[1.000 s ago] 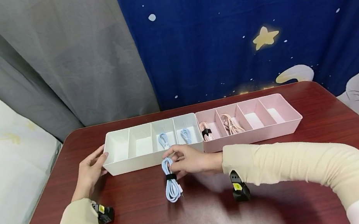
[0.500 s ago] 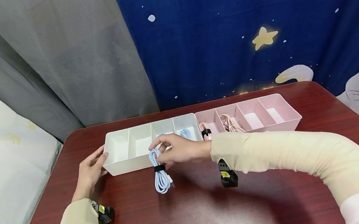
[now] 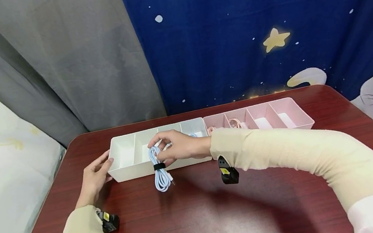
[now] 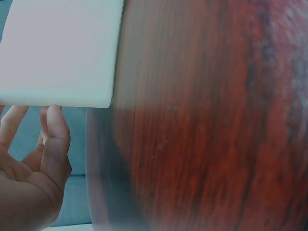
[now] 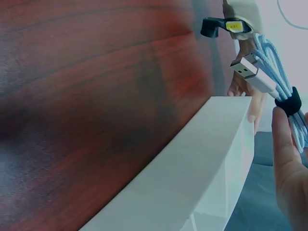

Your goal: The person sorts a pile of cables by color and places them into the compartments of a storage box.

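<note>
My right hand [image 3: 180, 146] pinches a coiled light blue USB cable [image 3: 162, 180], bound with a black strap, and holds it hanging before the front wall of a white divided box [image 3: 127, 174]. A white USB plug [image 5: 254, 74] shows on the bundle in the right wrist view. At the box's left end, my left hand [image 3: 93, 179] touches the end wall with its fingertips [image 4: 57, 115], the fingers loosely extended. Behind the right hand, part of another blue cable [image 3: 193, 135] shows in the box's rightmost compartment; the compartment beside that one is mostly hidden.
A pink divided box [image 3: 296, 117] stands end to end with the white one. Pink cables [image 3: 235, 123] lie in its two left compartments, partly covered by the right sleeve. The dark red wooden table [image 3: 145, 229] meets grey and blue curtains [image 3: 232, 36] at the back.
My right hand has carried the coiled blue cable leftward and away from me, up to the white box's front. The left hand has stayed at the box's end.
</note>
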`<state>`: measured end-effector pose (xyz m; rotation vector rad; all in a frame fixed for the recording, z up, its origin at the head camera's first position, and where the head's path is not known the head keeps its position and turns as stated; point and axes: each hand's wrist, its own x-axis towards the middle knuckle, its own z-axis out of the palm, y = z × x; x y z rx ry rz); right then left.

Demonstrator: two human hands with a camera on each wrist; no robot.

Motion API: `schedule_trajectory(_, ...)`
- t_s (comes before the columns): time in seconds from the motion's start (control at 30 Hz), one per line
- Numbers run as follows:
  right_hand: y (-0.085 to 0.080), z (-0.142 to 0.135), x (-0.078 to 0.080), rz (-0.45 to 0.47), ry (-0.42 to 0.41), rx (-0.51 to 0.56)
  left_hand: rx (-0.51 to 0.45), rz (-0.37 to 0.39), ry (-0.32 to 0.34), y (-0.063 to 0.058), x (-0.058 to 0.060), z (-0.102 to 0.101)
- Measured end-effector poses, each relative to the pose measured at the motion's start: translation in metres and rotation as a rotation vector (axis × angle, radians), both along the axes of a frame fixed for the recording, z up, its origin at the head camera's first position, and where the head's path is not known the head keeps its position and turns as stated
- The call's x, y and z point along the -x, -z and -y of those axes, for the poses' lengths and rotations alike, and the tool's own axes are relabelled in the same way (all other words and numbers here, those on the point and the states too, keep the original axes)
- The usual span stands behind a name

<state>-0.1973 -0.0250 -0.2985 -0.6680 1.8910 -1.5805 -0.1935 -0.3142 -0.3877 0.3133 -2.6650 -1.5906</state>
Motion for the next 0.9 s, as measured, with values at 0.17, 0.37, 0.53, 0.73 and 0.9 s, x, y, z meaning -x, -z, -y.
schedule_trajectory(0.17,-0.001,0.005,0.007,-0.027,-0.024,0.012,0.013,-0.002,0.002,0.001,0.001,-0.001)
schedule_trajectory(0.37,-0.003,0.01,0.014,-0.062,-0.024,0.001,-0.001,0.013,-0.029,0.002,0.002,-0.003)
schedule_trajectory(0.53,-0.006,0.014,0.021,-0.091,-0.03,0.006,0.004,0.01,-0.015,0.0,0.001,-0.001)
schedule_trajectory(0.73,-0.01,0.015,0.031,-0.119,-0.058,0.016,0.003,0.009,0.003,-0.001,0.0,0.001)
schedule_trajectory(0.9,-0.014,0.014,0.038,-0.142,-0.059,0.002,0.005,0.012,-0.016,0.001,0.001,-0.001)
